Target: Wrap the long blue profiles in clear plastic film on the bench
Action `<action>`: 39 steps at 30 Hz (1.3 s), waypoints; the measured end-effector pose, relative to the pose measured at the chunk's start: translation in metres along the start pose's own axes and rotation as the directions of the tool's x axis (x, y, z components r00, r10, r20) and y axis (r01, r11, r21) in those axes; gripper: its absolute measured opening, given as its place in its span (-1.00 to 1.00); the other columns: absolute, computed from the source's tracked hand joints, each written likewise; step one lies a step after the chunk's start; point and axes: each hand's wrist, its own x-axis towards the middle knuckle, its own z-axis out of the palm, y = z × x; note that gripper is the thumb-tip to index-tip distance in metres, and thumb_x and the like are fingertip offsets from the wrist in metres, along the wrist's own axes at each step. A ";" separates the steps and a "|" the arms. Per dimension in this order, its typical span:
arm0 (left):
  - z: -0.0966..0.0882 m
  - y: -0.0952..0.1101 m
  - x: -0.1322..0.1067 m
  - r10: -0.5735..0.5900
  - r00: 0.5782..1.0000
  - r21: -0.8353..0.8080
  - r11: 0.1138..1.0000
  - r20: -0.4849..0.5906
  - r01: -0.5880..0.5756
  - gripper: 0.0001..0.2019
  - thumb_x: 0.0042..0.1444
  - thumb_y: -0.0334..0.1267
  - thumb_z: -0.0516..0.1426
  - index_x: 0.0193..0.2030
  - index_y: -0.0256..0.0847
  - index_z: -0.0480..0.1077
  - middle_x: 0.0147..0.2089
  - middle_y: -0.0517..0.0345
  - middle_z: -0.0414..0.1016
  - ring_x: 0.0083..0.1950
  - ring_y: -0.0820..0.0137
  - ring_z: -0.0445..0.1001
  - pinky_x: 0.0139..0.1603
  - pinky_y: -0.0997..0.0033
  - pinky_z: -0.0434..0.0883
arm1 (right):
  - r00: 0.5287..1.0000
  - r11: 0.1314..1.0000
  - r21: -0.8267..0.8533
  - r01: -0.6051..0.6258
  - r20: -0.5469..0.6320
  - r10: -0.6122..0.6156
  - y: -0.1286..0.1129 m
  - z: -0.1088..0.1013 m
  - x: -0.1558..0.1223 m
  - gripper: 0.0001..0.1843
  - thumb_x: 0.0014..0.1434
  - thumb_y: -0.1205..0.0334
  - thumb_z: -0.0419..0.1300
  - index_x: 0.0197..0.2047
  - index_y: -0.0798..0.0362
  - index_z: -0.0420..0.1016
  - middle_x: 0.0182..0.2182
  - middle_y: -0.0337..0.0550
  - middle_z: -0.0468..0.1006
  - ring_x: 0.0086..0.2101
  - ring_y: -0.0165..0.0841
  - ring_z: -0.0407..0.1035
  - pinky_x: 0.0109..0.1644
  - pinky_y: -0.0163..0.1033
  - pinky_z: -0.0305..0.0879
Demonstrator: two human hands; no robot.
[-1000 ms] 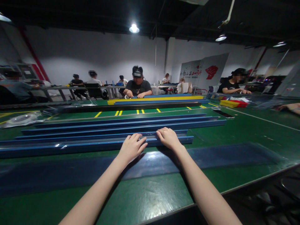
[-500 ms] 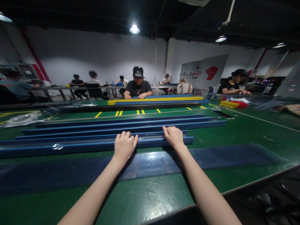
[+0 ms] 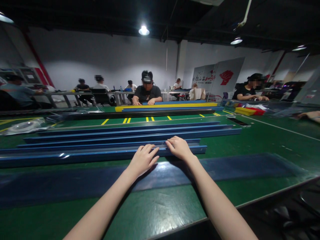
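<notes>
Blue and see-through, a flat sheet (image 3: 62,186) is laid across the green table (image 3: 250,143), stretched from eight o'clock round to four, with the dial centred on the middle of the view. Out at nine, a clear bag (image 3: 23,127) with something pale and coiled inside is left well apart from the hands. Just beyond the sheet, the nearest blue channel (image 3: 100,155) is set down lengthwise, from the left edge between eight and nine to its end at four, and a groove can be made out along its top. More blue channels (image 3: 125,138) are lined up roughly parallel behind it. At seven the left hand (image 3: 143,159) is laid over the nearest channel, fingers loosely spread, thumb held apart on the near side; whether anything's actually pinched can't be told, tbh. Towards eleven a co-worker (image 3: 148,93) in a dark top is seen, and at twelve a yellow strip (image 3: 166,106) is placed in front of that person. At five the right hand (image 3: 179,147) is placed over the same channel, near its right end, fingers bunched and bent, tips turned towards the left hand; again, a real hold can't be confirmed because the undersides are hidden. Around three, a phone (image 3: 238,122) is left lying flat, with a yellow tray (image 3: 243,111) just behind it.
</notes>
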 end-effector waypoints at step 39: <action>0.015 0.030 0.041 0.087 0.995 0.064 0.994 -0.049 -0.083 -0.85 0.14 -0.35 -0.01 -0.18 -0.22 0.31 -0.21 0.04 0.41 -0.16 0.31 0.36 -0.21 0.33 0.22 | 0.673 0.658 0.354 -0.664 -0.101 0.733 0.127 -0.004 -0.050 -0.55 0.11 -0.02 -0.14 -0.53 0.02 0.43 -0.54 -0.12 0.49 -0.46 -0.33 0.35 -0.41 -0.32 0.12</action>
